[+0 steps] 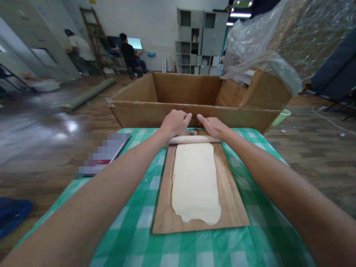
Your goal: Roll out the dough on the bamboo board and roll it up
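Observation:
A long sheet of pale dough (196, 181) lies flat on a wooden board (232, 207), its near edge uneven. Across the far end of the dough rests a wooden rolling pin (194, 139). My left hand (175, 122) is closed at the pin's left end, thumb pointing inward. At the right end, my right hand (213, 126) is curled the same way, with its thumb toward the left one. Both arms reach far forward over the table. The undersides of my fingers are hidden, and something behind the pin shows only partly.
A green checked cloth (125, 230) covers the table. A large cardboard box (167, 113) stands just past its far edge, with plastic wrap (258, 40) at the right. At the left table edge lies a partly pixelated flat item (111, 150). Two people sit farther back.

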Action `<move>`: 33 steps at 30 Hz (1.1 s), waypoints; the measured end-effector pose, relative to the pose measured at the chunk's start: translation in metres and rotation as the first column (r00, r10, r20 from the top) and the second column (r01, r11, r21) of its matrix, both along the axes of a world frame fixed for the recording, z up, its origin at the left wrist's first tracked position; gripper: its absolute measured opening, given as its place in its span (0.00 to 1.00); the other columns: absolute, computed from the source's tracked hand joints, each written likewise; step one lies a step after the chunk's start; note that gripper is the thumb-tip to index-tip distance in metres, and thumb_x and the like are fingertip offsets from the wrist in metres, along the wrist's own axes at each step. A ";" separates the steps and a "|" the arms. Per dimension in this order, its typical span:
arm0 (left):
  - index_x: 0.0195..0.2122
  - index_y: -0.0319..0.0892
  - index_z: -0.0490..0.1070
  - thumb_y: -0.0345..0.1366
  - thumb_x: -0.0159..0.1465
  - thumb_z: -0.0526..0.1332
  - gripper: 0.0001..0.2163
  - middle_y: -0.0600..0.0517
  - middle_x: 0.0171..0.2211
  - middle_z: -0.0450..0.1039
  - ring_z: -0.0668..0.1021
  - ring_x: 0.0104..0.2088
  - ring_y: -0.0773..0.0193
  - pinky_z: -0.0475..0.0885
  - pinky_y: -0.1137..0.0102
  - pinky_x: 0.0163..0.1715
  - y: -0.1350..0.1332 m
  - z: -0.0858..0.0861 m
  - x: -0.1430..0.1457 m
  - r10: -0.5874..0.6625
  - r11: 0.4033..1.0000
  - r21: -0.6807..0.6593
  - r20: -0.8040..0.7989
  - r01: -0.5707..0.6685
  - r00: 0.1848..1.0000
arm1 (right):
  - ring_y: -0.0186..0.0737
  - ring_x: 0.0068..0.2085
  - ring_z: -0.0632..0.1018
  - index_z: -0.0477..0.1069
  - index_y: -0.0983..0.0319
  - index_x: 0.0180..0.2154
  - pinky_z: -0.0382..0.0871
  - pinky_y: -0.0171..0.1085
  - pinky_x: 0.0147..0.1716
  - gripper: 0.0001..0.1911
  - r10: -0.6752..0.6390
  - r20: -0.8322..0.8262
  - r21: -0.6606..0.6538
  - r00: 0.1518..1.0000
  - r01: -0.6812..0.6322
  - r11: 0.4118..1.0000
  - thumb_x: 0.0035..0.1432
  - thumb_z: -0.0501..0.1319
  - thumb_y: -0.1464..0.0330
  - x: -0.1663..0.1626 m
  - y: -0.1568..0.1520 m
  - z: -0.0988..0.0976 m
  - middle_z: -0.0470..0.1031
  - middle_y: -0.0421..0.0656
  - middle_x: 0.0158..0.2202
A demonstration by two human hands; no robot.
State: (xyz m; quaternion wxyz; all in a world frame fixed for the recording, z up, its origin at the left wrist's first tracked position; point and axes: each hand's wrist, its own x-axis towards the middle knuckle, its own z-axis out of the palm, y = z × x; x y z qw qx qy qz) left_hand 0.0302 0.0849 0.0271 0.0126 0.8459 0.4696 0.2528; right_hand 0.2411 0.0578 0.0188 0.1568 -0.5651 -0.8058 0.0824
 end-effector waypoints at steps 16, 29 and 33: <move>0.54 0.36 0.75 0.36 0.75 0.49 0.17 0.33 0.56 0.73 0.74 0.56 0.45 0.69 0.50 0.56 -0.047 -0.012 -0.009 -0.166 0.942 0.161 -0.538 0.294 0.827 | 0.58 0.56 0.74 0.54 0.59 0.72 0.66 0.54 0.54 0.27 0.159 0.563 0.167 0.811 -0.300 0.939 0.78 0.41 0.62 0.001 -0.058 -0.008 0.72 0.56 0.63; 0.73 0.34 0.54 0.58 0.75 0.38 0.37 0.34 0.73 0.54 0.58 0.73 0.45 0.55 0.51 0.69 -0.092 -0.016 -0.009 -0.105 0.990 -0.117 -0.251 0.077 0.962 | 0.50 0.70 0.65 0.63 0.62 0.68 0.51 0.51 0.70 0.36 0.072 0.297 0.092 0.952 -0.103 0.990 0.77 0.31 0.53 -0.005 -0.117 -0.004 0.68 0.51 0.68; 0.74 0.31 0.50 0.62 0.73 0.35 0.42 0.34 0.74 0.52 0.54 0.75 0.45 0.52 0.54 0.71 -0.115 -0.017 -0.012 -0.079 0.990 -0.131 -0.216 0.051 0.973 | 0.56 0.74 0.56 0.61 0.71 0.69 0.52 0.52 0.70 0.47 -0.032 0.187 0.047 0.982 0.023 0.999 0.73 0.28 0.45 -0.010 -0.142 -0.004 0.59 0.59 0.72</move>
